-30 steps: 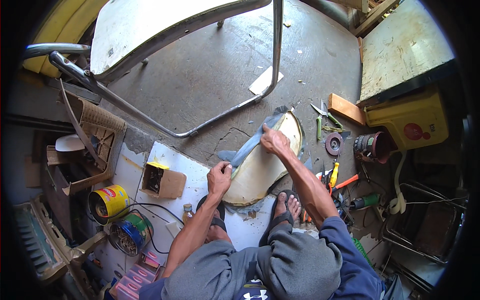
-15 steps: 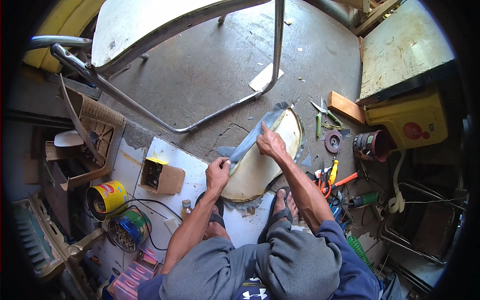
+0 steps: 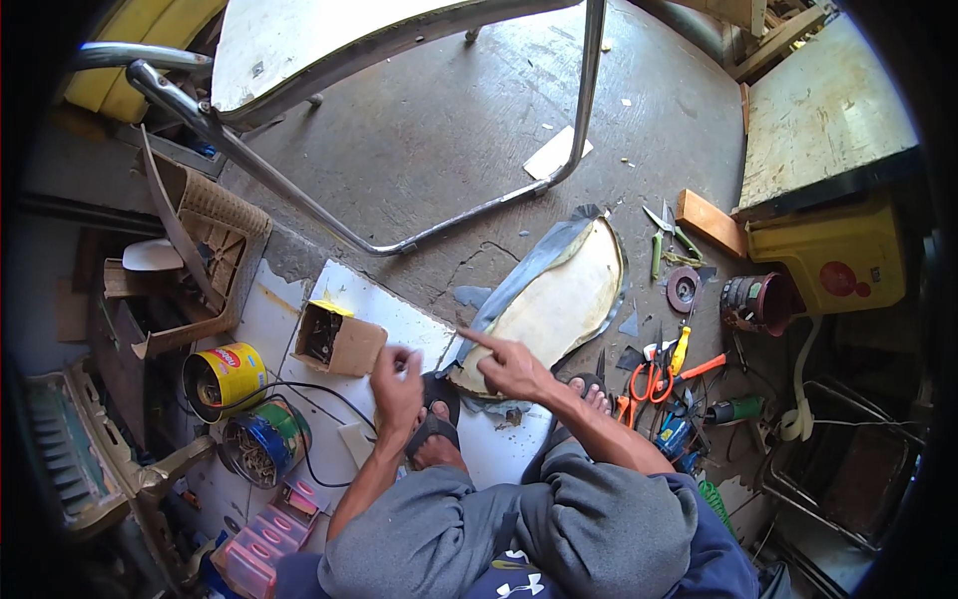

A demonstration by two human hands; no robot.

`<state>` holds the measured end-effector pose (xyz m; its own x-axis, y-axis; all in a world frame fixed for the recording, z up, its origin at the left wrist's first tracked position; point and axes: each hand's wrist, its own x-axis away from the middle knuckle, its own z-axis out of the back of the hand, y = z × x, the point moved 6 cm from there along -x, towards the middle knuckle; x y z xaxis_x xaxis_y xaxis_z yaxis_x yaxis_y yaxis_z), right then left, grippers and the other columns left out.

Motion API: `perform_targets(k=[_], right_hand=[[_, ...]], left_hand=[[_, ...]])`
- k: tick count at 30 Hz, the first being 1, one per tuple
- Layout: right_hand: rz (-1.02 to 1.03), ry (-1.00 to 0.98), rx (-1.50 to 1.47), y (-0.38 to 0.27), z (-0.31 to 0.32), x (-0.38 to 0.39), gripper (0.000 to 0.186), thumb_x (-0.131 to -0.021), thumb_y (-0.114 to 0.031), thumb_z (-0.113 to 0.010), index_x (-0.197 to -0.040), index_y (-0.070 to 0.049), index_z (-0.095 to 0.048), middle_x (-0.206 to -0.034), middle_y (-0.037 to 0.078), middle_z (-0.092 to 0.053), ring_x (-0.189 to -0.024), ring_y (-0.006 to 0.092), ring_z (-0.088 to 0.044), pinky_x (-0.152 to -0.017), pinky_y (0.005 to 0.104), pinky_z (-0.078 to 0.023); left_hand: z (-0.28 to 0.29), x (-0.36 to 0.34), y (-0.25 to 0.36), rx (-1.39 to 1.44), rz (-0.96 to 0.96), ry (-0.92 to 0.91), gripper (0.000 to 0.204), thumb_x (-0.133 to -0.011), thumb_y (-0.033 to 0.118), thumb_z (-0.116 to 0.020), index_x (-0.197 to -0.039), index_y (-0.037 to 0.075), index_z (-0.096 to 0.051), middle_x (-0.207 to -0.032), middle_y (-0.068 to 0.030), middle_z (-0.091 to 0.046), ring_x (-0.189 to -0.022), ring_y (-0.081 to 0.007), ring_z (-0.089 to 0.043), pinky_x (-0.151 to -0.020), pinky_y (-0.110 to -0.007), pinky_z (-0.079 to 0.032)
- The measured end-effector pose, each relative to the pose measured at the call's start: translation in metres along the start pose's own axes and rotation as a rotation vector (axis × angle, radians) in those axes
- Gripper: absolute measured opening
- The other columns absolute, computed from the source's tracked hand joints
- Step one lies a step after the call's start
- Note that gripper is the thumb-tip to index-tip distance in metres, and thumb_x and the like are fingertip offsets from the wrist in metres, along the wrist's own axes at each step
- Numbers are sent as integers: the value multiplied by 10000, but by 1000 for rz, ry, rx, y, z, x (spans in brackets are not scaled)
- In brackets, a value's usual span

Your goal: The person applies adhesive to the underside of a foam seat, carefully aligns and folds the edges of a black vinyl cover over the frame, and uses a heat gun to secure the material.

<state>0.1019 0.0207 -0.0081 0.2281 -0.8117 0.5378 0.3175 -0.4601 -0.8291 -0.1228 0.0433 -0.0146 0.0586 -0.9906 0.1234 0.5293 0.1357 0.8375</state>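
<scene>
A cream, kidney-shaped seat pad (image 3: pixel 554 299) lies on the ground in front of my feet, blue-grey covering material (image 3: pixel 524 270) running along its left edge and round its rim. My left hand (image 3: pixel 397 387) hovers beside the small cardboard box, off the pad, its fingers curled together; anything between the fingertips cannot be made out. Over the pad's near end is my right hand (image 3: pixel 514 369), index finger stretched out to the left and the other fingers bent, with nothing seen in it.
A chrome-framed chair (image 3: pixel 349 235) stands ahead. Left are the cardboard box (image 3: pixel 357 344) of small metal pieces, a yellow can (image 3: pixel 239 374) and a can of screws (image 3: pixel 289 429). On the right lie green-handled snips (image 3: pixel 657 250), a sanding disc (image 3: pixel 685 290), orange scissors (image 3: pixel 654 379) and a wood block (image 3: pixel 711 224).
Both hands have come off the covering. My left hand moved left and nearer me; the right moved down toward the pad's near end. The whole view has shifted slightly.
</scene>
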Motion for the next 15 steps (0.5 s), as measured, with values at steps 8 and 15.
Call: perform_targets(k=[8, 15], right_hand=[[109, -325, 115, 14, -63, 18, 706, -896, -113, -557, -1589, -115, -426, -1044, 249, -735, -934, 314, -730, -901, 417, -545], [212, -354, -13, 13, -97, 6, 684, -946, -96, -594, -1599, -82, -391, -1169, 133, -694, -1108, 252, -652, -1008, 392, -511]], left_hand=[[82, 108, -75, -439, 196, 131, 535, -926, 249, -754, -1338, -35, -563, -1225, -230, -612, -1196, -384, -580, -1024, -464, -461], [65, 120, -73, -389, 319, -35, 658, -907, 287, -775, -1390, -48, -478, -1268, -284, -527, -1161, -470, -547, -1010, -510, -461]])
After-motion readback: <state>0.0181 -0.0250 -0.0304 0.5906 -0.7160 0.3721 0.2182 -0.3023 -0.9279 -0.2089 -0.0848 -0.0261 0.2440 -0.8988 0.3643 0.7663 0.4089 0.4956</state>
